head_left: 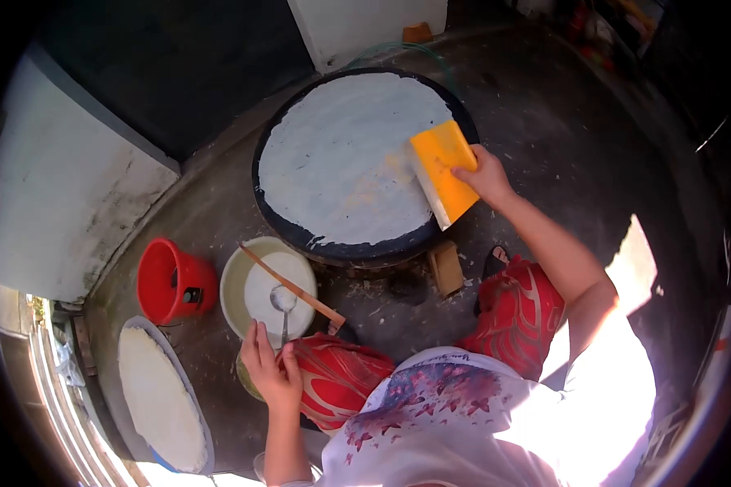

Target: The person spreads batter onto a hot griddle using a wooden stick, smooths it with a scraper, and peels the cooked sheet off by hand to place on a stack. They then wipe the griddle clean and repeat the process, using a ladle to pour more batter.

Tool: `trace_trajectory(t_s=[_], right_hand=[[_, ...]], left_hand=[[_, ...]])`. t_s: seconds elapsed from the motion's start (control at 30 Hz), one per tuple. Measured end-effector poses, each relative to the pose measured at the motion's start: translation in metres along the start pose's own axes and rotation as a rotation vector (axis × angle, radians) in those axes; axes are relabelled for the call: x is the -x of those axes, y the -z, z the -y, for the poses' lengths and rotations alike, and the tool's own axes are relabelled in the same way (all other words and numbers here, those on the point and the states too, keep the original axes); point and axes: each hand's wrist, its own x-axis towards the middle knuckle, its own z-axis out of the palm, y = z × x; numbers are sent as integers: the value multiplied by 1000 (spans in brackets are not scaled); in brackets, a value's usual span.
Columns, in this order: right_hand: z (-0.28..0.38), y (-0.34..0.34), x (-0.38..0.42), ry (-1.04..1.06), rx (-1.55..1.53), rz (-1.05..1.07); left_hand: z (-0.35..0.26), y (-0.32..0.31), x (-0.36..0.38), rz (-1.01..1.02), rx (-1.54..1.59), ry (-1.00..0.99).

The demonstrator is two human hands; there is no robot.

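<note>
My right hand (486, 178) grips a yellow scraper (448, 166) with a pale straight edge, held over the right side of a large round black griddle (261, 199). A thin white layer of batter (341, 146) covers most of the griddle, with faint yellowish blurs left of the scraper. My left hand (270, 369) is raised beside my knee, fingers stretched and thumb apart. Just beyond it stands a pale bucket (229, 300) of white liquid. A metal ladle (283, 300) lies in this bucket, its handle reaching toward my left thumb. Across the rim rests a wooden stick (292, 286).
A red bucket (156, 280) stands left of the pale one. Near the left wall, an oval tray (128, 341) bears a flat white sheet (166, 398). A brick-like block (445, 269) sits under the griddle's near edge. A green hose (406, 45) curves behind it.
</note>
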Motion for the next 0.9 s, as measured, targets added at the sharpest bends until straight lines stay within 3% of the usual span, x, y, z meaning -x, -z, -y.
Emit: trace_trajectory(t_s=[0.1, 0.2, 0.33, 0.4, 0.5, 0.63, 0.67, 0.73, 0.83, 0.9], right_hand=[[-56, 32, -41, -268, 277, -223], [-72, 31, -63, -387, 319, -277], [-57, 19, -103, -299, 378, -238], [-53, 19, -138, -449, 408, -307], [-56, -2, -181, -270, 490, -224], [-28, -2, -239, -414, 472, -174], [-27, -14, -251, -410, 475, -170], [-28, -34, -277, -192, 639, -124], [-21, -37, -320, -337, 614, -163], [-8, -63, -340, -225, 684, -80]], left_hand=[[6, -7, 20, 9, 9, 104], [1, -13, 25, 18, 36, 217], [-1, -21, 17, 30, 41, 305], [-2, -25, 9, 54, -56, 305], [-4, -30, -4, 81, -67, 308], [-5, -37, -25, 101, -45, 278], [-5, -38, -30, 120, -37, 237], [-5, -44, -38, 125, -33, 262], [-2, -47, -52, 188, -53, 252], [1, -51, -56, 202, -56, 286]])
